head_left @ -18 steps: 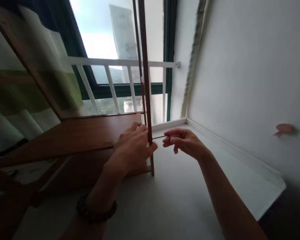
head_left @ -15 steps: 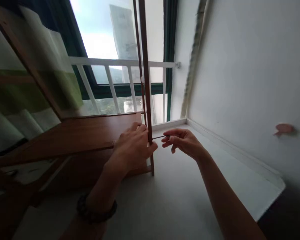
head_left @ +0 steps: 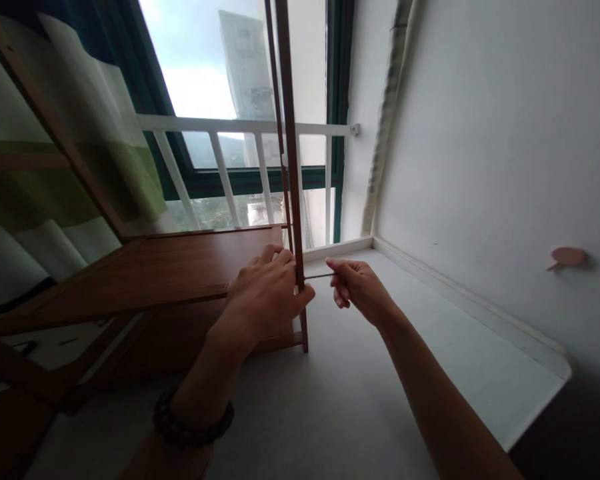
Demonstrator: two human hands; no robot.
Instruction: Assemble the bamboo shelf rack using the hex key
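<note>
In the head view, the 2 hands are apart, joined only by what they hold. The left hand [head_left: 263,293], a dark bracelet [head_left: 193,433] at its wrist, is clamped on the post [head_left: 291,133] of the brown shelf [head_left: 180,260], thumb across it. The right hand [head_left: 357,283] pinches 1 end of a thin rod [head_left: 317,276]; the other end meets the post. The shelf stands on the white table [head_left: 370,387], the post well in from the right edge. Beyond the far edge is a white railing [head_left: 205,124].
</note>
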